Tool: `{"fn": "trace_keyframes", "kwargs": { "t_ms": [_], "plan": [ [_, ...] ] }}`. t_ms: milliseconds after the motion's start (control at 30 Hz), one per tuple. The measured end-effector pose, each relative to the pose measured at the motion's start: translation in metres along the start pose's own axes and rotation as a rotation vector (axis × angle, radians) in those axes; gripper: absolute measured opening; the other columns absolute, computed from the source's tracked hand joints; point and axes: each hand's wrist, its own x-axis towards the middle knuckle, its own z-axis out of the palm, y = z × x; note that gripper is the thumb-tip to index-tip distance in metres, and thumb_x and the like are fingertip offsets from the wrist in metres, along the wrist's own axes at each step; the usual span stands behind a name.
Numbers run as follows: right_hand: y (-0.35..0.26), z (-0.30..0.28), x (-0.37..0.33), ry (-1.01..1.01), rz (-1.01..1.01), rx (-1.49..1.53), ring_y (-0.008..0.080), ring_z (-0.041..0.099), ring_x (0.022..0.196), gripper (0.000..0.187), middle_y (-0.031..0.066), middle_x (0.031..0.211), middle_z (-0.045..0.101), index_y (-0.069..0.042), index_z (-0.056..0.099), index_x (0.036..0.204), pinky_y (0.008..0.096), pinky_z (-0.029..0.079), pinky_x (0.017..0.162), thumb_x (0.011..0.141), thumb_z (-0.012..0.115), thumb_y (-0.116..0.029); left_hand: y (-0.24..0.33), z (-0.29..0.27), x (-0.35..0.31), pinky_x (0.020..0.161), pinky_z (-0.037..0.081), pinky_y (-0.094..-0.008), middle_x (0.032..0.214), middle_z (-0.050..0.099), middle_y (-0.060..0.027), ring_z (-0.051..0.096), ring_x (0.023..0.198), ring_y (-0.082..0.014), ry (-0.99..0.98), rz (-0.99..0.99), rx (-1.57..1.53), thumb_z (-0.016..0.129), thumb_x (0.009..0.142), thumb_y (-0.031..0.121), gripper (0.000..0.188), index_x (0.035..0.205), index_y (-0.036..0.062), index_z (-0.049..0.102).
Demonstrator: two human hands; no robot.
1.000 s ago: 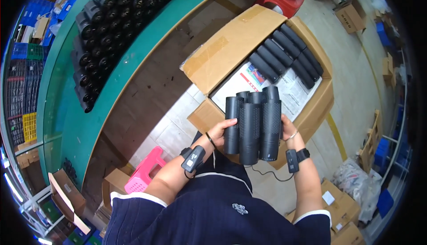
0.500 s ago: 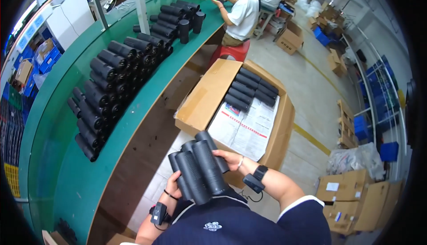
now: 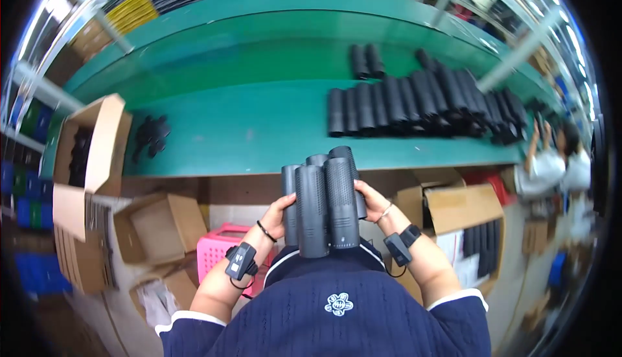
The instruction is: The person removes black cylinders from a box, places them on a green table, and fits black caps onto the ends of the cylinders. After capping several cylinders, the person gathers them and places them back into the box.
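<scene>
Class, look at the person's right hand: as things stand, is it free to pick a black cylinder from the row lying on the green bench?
Probably not. The right hand and the left hand both clasp a bundle of black cylinders against the chest. The row of cylinders on the green bench lies unobstructed, but apart from both hands.

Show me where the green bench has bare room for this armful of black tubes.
Free: green bench between the small black parts and the row of tubes. Crowded: right side. Both hands hold the bundle.

Open brown cardboard box (image 3: 97, 137) lying at left end of green bench (image 3: 246, 124), dark parts inside. Empty brown carton (image 3: 159, 227) on floor below. Another brown carton (image 3: 463, 208) at right, beside pink crate (image 3: 217, 253).
</scene>
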Motion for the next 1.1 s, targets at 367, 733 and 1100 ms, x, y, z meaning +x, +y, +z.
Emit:
{"fn": "trace_keyframes", "kwargs": {
  "t_ms": [367, 733, 1100],
  "plan": [
    [-0.066, 0.09, 0.216, -0.209, 0.192, -0.161, 0.0222, 0.066, 0.094, 0.041, 0.0123, 0.11, 0.065, -0.003, 0.053, 0.12, 0.0378, 0.055, 0.083, 0.091, 0.058, -0.032, 0.153, -0.072, -0.004, 0.088, 0.051, -0.0453, 0.108, 0.064, -0.0168, 0.064, 0.096, -0.0292, 0.175, 0.376, -0.114, 0.057, 0.089, 0.033, 0.045, 0.118, -0.0006, 0.054],
    [-0.096, 0.125, 0.35, -0.169, 0.137, -0.11, 0.0218, 0.065, 0.094, 0.042, 0.0094, 0.109, 0.064, -0.007, 0.053, 0.118, 0.0403, 0.054, 0.083, 0.09, 0.06, -0.037, 0.315, -0.11, 0.033, 0.079, 0.055, -0.0427, 0.1, 0.067, -0.0139, 0.067, 0.086, -0.0262, 0.309, 0.34, 0.027, 0.061, 0.087, 0.033, 0.038, 0.11, 0.0021, 0.06],
    [-0.052, 0.144, 0.397, 0.176, -0.026, -0.101, 0.0247, 0.06, 0.104, 0.047, 0.0086, 0.115, 0.062, -0.007, 0.054, 0.122, 0.0429, 0.047, 0.093, 0.085, 0.066, -0.033, 0.405, -0.166, 0.001, 0.091, 0.049, -0.0466, 0.113, 0.063, -0.0156, 0.062, 0.101, -0.0284, 0.276, 0.102, 0.055, 0.066, 0.085, 0.028, 0.042, 0.116, 0.0015, 0.057]
  ]
}}
